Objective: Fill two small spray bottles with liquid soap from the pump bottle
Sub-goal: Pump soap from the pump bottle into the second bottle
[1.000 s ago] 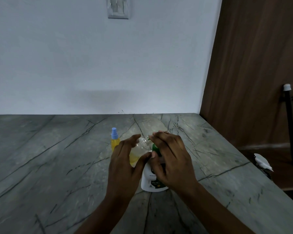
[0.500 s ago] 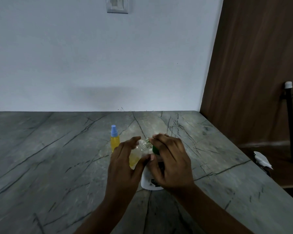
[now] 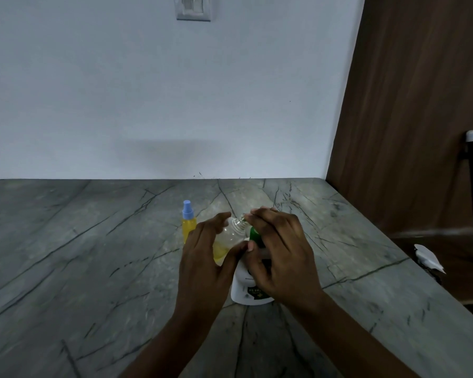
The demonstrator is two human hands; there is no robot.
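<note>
Second fill in hand. Left hand (image 3: 205,257) grips the uncapped spray bottle (image 3: 231,233), tilted and part yellow, neck at the spout. Right hand (image 3: 281,252) curls over the pump bottle (image 3: 243,290) on the worktop (image 3: 93,255). The capped bottle (image 3: 188,225) stands behind, full. Next, likely: press steadily, neck under the spout.
</note>
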